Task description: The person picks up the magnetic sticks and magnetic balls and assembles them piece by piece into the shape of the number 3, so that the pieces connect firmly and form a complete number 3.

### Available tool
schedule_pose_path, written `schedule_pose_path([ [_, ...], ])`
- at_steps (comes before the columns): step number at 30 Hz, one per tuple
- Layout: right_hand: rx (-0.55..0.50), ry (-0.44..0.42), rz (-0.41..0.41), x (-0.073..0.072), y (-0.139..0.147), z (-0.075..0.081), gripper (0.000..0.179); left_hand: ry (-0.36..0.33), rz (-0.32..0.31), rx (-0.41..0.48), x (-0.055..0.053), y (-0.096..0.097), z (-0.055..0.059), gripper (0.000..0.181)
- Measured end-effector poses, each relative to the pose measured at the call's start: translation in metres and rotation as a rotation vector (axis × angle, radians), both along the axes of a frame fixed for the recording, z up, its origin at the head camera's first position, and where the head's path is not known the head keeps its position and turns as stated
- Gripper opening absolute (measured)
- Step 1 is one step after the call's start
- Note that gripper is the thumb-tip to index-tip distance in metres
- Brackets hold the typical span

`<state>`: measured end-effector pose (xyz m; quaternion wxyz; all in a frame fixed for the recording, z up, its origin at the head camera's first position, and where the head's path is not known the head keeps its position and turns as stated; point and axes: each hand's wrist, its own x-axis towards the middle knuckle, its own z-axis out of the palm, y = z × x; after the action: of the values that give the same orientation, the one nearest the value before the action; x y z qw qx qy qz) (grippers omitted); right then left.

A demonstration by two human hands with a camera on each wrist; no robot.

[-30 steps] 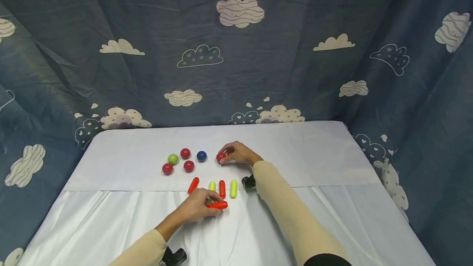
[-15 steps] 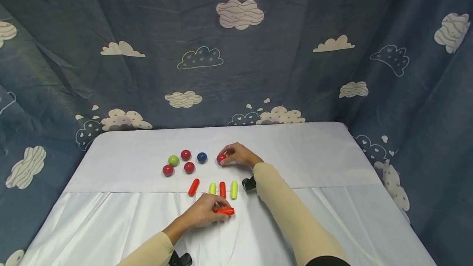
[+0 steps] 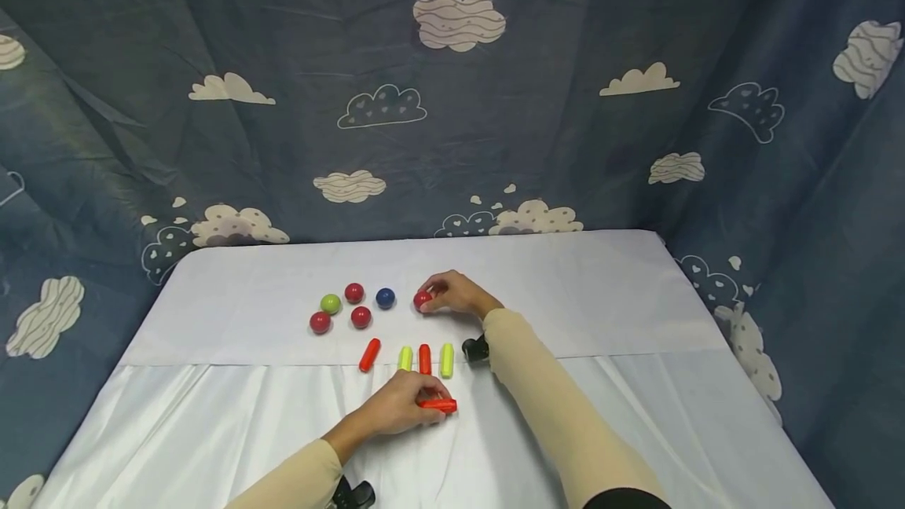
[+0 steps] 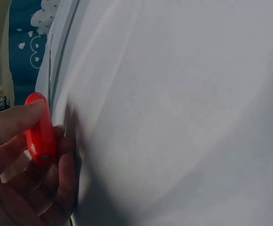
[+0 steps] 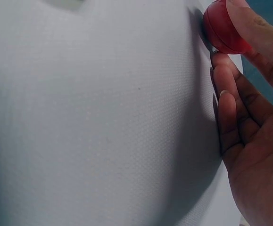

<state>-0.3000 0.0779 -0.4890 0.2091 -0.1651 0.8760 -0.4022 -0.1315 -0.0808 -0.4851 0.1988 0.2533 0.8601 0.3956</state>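
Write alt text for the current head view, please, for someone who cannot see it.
The left hand holds a red stick and the right hand a red ball at a white table. Four more sticks and five more balls lie there, before a cloud-patterned curtain.

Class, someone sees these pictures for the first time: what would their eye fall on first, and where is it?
Probably the bright red stick in the left hand, at lower centre of the head view, and the red ball in the right hand, farther back. Next, perhaps, comes the only blue ball, on the white cloth just left of that red one.
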Motion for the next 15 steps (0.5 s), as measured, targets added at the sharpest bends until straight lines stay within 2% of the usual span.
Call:
schedule_pose_path([
  [15,-0.007,-0.001,0.000,-0.0008,0.0012,-0.0027,0.034,0.000,0.001,-0.010,-0.0028,0.0020,-0.0056,0.017],
])
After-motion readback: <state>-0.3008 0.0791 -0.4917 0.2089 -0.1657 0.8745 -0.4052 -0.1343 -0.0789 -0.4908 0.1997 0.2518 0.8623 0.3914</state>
